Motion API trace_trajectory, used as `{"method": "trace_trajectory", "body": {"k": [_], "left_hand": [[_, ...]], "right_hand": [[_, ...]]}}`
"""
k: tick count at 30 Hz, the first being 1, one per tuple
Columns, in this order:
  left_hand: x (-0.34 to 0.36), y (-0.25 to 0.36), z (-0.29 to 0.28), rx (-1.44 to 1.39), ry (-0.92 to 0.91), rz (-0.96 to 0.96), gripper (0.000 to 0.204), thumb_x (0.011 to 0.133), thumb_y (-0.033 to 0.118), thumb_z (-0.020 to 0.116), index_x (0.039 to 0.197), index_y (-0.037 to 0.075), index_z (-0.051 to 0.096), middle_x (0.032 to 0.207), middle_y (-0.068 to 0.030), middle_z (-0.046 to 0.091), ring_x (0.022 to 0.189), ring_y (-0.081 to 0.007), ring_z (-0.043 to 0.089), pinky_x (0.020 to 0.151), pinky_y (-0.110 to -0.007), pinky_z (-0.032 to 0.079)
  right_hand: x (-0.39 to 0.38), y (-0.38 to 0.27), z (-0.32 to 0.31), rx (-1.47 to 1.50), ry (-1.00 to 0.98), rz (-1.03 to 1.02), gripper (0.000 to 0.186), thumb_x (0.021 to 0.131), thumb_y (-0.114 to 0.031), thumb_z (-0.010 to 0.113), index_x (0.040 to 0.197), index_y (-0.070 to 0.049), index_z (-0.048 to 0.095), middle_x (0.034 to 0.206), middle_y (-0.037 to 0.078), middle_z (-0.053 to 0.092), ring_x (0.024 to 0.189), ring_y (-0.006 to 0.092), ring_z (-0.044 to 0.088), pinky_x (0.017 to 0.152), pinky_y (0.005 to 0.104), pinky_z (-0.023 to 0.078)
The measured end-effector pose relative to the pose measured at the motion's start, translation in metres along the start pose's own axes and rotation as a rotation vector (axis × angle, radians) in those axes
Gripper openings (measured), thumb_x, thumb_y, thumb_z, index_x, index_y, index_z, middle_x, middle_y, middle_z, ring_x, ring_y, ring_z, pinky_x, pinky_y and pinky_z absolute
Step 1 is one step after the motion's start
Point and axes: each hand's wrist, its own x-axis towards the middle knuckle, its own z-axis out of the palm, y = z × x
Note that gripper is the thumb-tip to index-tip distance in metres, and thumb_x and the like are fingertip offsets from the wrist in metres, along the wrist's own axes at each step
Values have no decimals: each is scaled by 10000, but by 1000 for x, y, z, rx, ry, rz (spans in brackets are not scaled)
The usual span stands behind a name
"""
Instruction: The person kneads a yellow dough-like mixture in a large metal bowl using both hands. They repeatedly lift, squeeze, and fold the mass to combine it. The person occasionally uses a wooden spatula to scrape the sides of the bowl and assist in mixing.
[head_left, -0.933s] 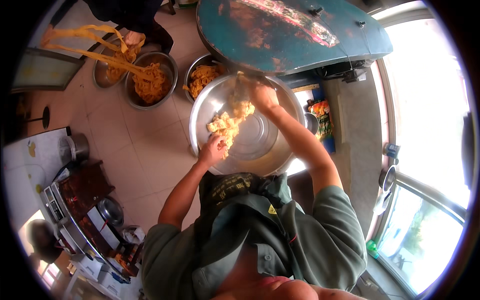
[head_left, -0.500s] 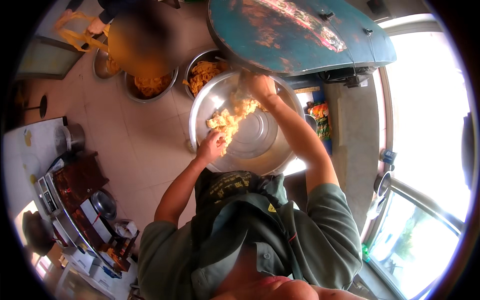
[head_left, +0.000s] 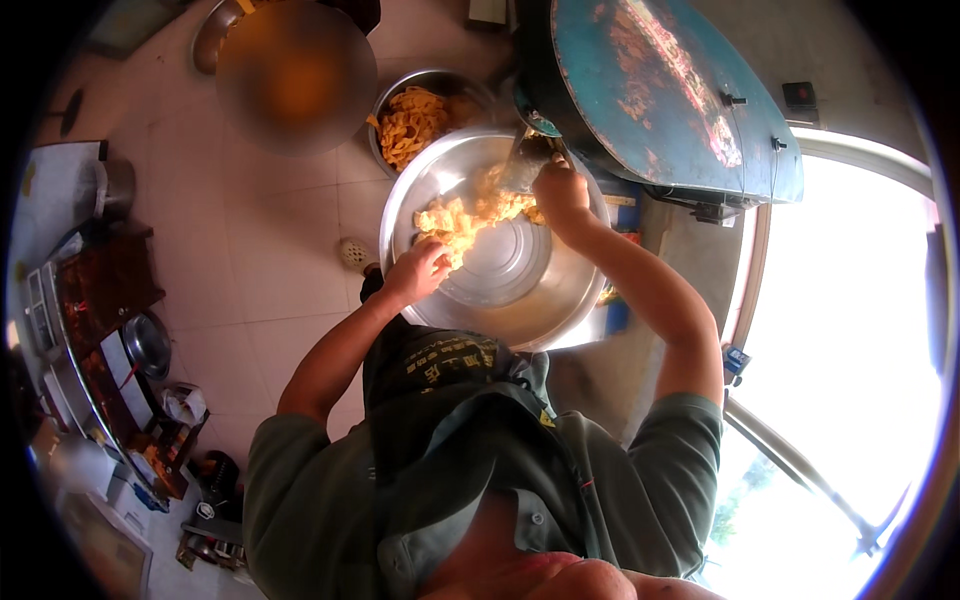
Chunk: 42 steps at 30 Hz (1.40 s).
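Lumpy, crumbly yellow dough strewn in a ragged band across a wide, round, shiny metal basin. Left grip bent in, fingertips against the near end; right grip folded, raised by the scuffed teal machine. Cannot tell whether clamped, for either.

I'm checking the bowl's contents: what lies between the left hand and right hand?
Yellow lumps lie in the bowl between the left hand and right hand, as the head view shows.
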Motion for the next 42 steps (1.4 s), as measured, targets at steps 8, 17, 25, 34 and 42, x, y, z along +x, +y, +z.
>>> {"method": "trace_trajectory", "body": {"k": [8,17,25,34,42], "left_hand": [[-2,-5,1,2,32,40,246,864,88,724,1071,57,595,1049,-142,634,983,-370,638,820,-448,537],[-2,-8,2,-18,-18,23,269,852,78,735,1086,71,603,1049,-126,635,969,-354,648,811,-438,544],[0,1,1,-26,6,-5,259,845,58,740,1067,64,609,1052,-116,638,964,-338,656,793,-424,556],[3,-8,13,-51,64,-16,280,823,40,753,1071,60,623,1069,-93,639,920,-308,674,786,-384,563],[28,52,11,73,112,219,296,809,-23,739,1051,82,605,1077,-99,638,973,-304,668,797,-388,567]], "right_hand": [[28,14,34,169,248,58,138,834,-124,632,940,-120,721,810,62,701,678,204,709,505,339,560],[37,15,31,412,-130,154,538,917,-126,566,1432,15,504,1039,153,724,849,325,739,637,424,611],[13,15,9,570,-3,126,513,950,-48,494,1447,-174,511,1342,194,601,1030,353,702,731,458,617],[2,9,19,577,229,162,493,963,-135,516,1455,-177,510,1045,198,718,826,363,730,678,485,596],[-2,10,15,615,294,108,468,979,-99,472,1440,-159,531,1216,206,674,991,331,721,778,471,602]]}}
